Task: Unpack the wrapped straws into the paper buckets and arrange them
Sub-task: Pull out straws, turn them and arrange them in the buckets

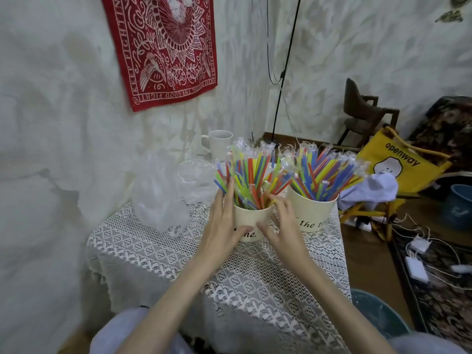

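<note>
Cupping cream paper bucket of wrapped multicoloured plastic straws between left hand and right hand, fingers wide; standing beside second straw-filled bucket on lace-covered surface.

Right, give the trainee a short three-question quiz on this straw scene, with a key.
1. True or false: both paper buckets already hold straws.
2. Which bucket do the hands touch? A) the left bucket B) the right bucket C) neither
3. Fill in: behind the buckets, near the wall, stands a white ____.

Key
1. True: the left bucket and the right bucket are both full of coloured straws.
2. A: the left hand and the right hand lie against its sides, fingers reaching up among the straws.
3. mug, on the lace tablecloth beside the crumpled clear plastic bag.
</note>
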